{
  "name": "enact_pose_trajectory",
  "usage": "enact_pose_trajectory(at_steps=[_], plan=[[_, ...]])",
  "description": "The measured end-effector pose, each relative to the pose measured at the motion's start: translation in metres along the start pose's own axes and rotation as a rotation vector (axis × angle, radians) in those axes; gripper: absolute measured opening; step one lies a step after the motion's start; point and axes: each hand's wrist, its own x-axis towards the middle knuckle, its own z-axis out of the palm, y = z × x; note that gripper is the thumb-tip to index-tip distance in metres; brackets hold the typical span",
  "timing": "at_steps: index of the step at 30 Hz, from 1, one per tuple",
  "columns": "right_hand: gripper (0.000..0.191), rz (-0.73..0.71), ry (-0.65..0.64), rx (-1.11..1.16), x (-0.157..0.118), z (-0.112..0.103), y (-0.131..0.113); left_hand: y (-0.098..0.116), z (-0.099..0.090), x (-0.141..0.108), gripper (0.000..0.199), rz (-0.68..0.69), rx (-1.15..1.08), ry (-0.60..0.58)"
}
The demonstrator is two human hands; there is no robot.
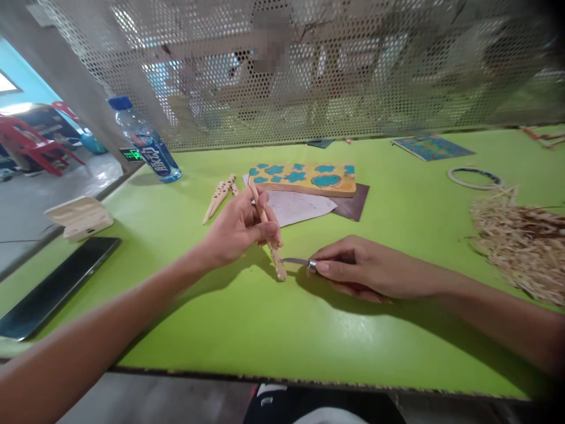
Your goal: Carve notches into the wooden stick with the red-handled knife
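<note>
My left hand (247, 221) is closed around a slim carved wooden stick (277, 262), which slants down toward the green table. Notches and small bumps show along its lower end. In my right hand (357, 268) is a small carving knife (296, 261) with a metal collar; its handle is hidden in my fingers. The blade points left, its tip at or very close to the stick's lower part; I cannot tell whether they touch. Beyond my left hand lie several carved wooden pieces (219, 197) with dark spots, beside a white paper sheet (304, 206).
A yellow-and-teal painted block (304, 179) rests over the paper and a dark sheet (355, 203). At left are a water bottle (152, 147), an open white case (82, 218) and a phone (57, 288). Wood shavings (516, 241) and a tape ring (474, 178) lie at right. Perforated metal (353, 76) borders the back.
</note>
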Motion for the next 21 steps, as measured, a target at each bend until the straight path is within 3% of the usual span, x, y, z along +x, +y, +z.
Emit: enact_pose_trajectory(at_steps=[4, 6, 9, 15, 21], plan=[[0.041, -0.004, -0.006, 0.175, -0.002, 0.0, 0.005, -0.003, -0.003, -0.001, 0.046, 0.021, -0.013, 0.018], [0.042, -0.014, 0.011, 0.154, -0.002, 0.003, 0.006, -0.006, -0.006, 0.0, 0.043, 0.023, -0.017, 0.046], [0.038, -0.067, 0.086, -0.015, -0.001, 0.007, 0.004, -0.013, -0.01, 0.002, 0.037, 0.016, -0.032, 0.085], [0.033, -0.178, 0.368, -0.503, 0.004, 0.007, 0.0, -0.021, -0.009, 0.004, 0.036, -0.086, -0.129, 0.152], [0.028, -0.266, 0.456, -0.77, 0.004, 0.007, 0.007, -0.025, -0.013, 0.004, 0.034, -0.116, -0.124, 0.238]])
